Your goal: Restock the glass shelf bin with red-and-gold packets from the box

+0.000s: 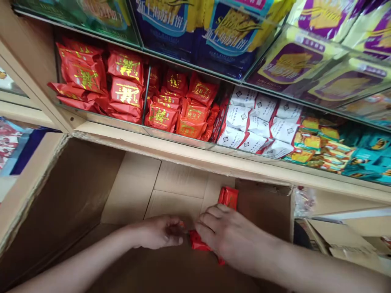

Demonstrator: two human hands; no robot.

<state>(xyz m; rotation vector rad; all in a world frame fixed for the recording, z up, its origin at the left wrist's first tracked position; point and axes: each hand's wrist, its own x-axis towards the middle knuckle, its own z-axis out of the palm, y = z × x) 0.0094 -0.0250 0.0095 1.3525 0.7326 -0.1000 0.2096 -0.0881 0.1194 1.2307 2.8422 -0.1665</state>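
Where the right hand point(227, 238) rests, a red packet point(197, 242) lies crosswise.

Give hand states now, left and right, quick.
Left hand: fingers curled inside the box; whether it grips anything cannot be told.
Right hand: open, fingers lying on red packets.

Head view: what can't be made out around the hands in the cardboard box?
All in the head view:
- Red packets: count hidden under right hand; their print is blurred.
- Left hand: curled fingers hide what it grips, if anything.
- Cardboard box: near wall cut off by bottom edge.
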